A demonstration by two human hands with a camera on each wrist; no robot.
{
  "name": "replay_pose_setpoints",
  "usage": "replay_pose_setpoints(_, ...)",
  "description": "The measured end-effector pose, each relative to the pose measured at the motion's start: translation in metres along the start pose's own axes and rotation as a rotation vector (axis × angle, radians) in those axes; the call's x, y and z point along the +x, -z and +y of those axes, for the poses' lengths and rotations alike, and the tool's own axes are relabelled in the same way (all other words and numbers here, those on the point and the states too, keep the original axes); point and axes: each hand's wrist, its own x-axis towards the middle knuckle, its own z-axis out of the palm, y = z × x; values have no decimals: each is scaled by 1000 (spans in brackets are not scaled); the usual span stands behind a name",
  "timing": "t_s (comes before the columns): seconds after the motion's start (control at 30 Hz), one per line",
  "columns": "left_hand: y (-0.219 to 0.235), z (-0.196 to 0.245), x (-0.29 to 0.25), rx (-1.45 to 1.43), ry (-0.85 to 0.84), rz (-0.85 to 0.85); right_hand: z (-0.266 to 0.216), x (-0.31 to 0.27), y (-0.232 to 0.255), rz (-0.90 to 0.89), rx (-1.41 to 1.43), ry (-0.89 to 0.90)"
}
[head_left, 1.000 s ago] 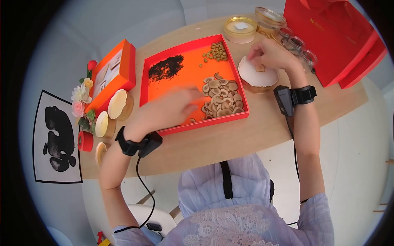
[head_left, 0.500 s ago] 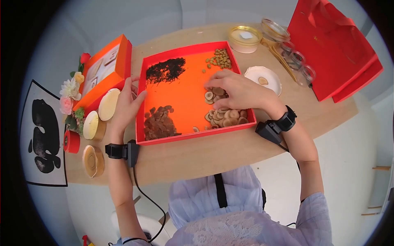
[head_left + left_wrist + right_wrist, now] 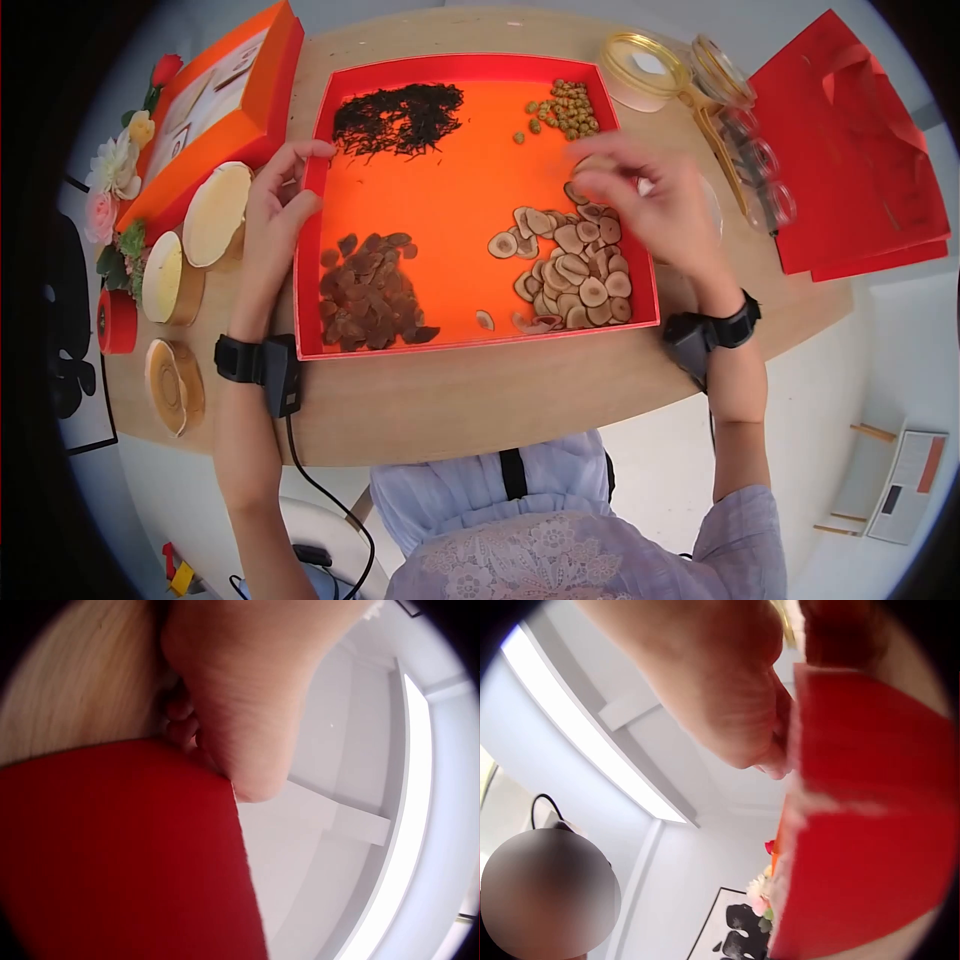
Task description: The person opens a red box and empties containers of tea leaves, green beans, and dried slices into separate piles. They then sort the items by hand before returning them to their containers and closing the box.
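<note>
The red tray [image 3: 480, 345] holds dark shreds [image 3: 400, 118], green buds [image 3: 570, 108], brown flakes [image 3: 370, 300] and round pale slices [image 3: 570, 270] on its orange floor. My left hand [image 3: 272, 225] grips the tray's left wall, its index fingertip at the rim; the left wrist view shows the hand [image 3: 240, 697] with curled fingers against the red side [image 3: 127, 847]. Over the tray's right wall, my blurred right hand [image 3: 655, 205] pinches a slice [image 3: 597, 164] between thumb and fingers, above the slice pile. In the right wrist view the hand [image 3: 712, 682] hides its fingertips.
Left of the tray stand an orange box [image 3: 215, 110], flowers [image 3: 115, 165] and several pale cups [image 3: 218, 215]. A gold-rimmed jar [image 3: 645, 70], tongs [image 3: 722, 160], small glass jars [image 3: 765, 160] and a red bag [image 3: 850, 160] stand right. My hand mostly covers the white bowl [image 3: 712, 205].
My left hand went from over the brown flakes to the tray's left wall. My right hand left the white bowl, reached into the slices, then rose toward the right wall. The head view shifted closer.
</note>
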Motion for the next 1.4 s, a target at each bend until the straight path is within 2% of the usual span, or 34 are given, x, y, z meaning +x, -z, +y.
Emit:
replay_pose_setpoints(0.03, 0, 0, 0, 9, -3, 2, -1, 1, 9, 120, 10, -64)
replay_pose_setpoints(0.1, 2, 0, -2, 21, 0, 23, 12, 10, 39, 268, 209, -92)
replay_pose_setpoints(0.17, 1, 1, -3, 18, 12, 4, 43, 8, 78, 130, -20, -186)
replay_pose_setpoints(0.27, 0, 1, -4, -2, 25, 9, 54, 0, 85, -23, -321, -375)
replay_pose_setpoints(0.4, 3, -4, 0, 20, -16, -3, 53, -2, 89, -58, -263, -342)
replay_pose_setpoints(0.47, 5, -8, 1, 10, -21, -7, 46, -2, 90, -170, -194, -394)
replay_pose_setpoints(0.53, 5, -9, 1, 6, -18, -6, 41, 0, 90, -239, -182, -385)
replay_pose_setpoints(0.63, 8, -8, 1, 36, 2, -14, 28, 2, 81, -47, -458, -278)
replay_pose_setpoints(0.67, 8, -8, 1, 39, 11, -24, 23, 5, 78, -48, -461, -267)
replay_pose_setpoints(0.73, 8, -7, 0, 40, 23, -26, 10, 8, 64, 109, -149, -123)
replay_pose_setpoints(0.8, 6, -7, 0, 84, -18, -14, -20, 5, 37, 57, -122, -81)
replay_pose_setpoints(0.87, 4, -4, 1, 83, -12, -18, -39, 1, 10, -114, -183, 132)
replay_pose_setpoints(0.9, 6, -3, 0, 78, -8, -19, -39, -4, 4, -112, -171, 129)
replay_pose_setpoints(0.97, 10, -8, 0, 107, 14, -24, -33, -5, -6, -392, -158, 77)
replay_pose_setpoints(1.0, 11, -10, 1, 120, 35, -26, -33, -4, -8, -393, -163, 85)
replay_pose_setpoints(1.07, 10, -11, 2, 105, 13, -20, -32, -3, -7, -457, -65, -20)
replay_pose_setpoints(1.4, 6, -9, 1, 61, -38, 14, -24, -2, -10, -347, -52, 72)
